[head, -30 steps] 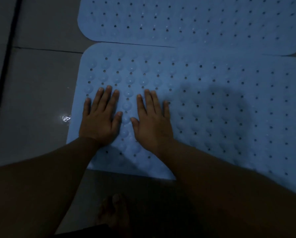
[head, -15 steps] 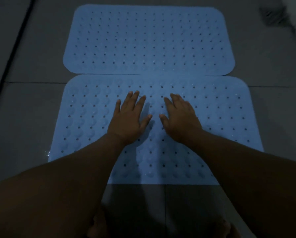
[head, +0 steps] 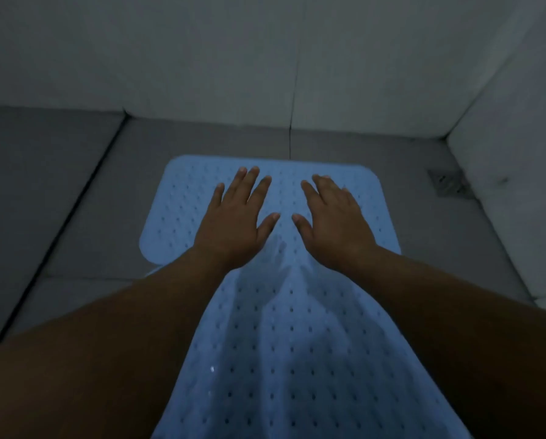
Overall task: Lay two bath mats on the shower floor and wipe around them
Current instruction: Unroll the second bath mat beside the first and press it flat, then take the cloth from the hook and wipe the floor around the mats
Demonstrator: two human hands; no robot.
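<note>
Two light blue perforated bath mats lie flat on the grey tiled shower floor, one behind the other. The far mat (head: 183, 213) reaches toward the back wall; the near mat (head: 284, 359) runs down to the bottom of the frame, and my forearms hide its side edges. My left hand (head: 233, 223) and my right hand (head: 332, 223) are stretched out side by side over the far mat, palms down, fingers straight and spread. Shadows of both hands fall on the mat just below them, so whether the palms touch it is unclear.
A floor drain (head: 447, 182) sits in the far right corner. White tiled walls (head: 265, 58) close the back and right side. A dark floor joint (head: 59, 236) runs diagonally on the left. Bare grey floor (head: 75, 172) surrounds the mats.
Both hands moved forward from the near mat to over the far mat, and the view tilted up, bringing the back wall and corner into sight.
</note>
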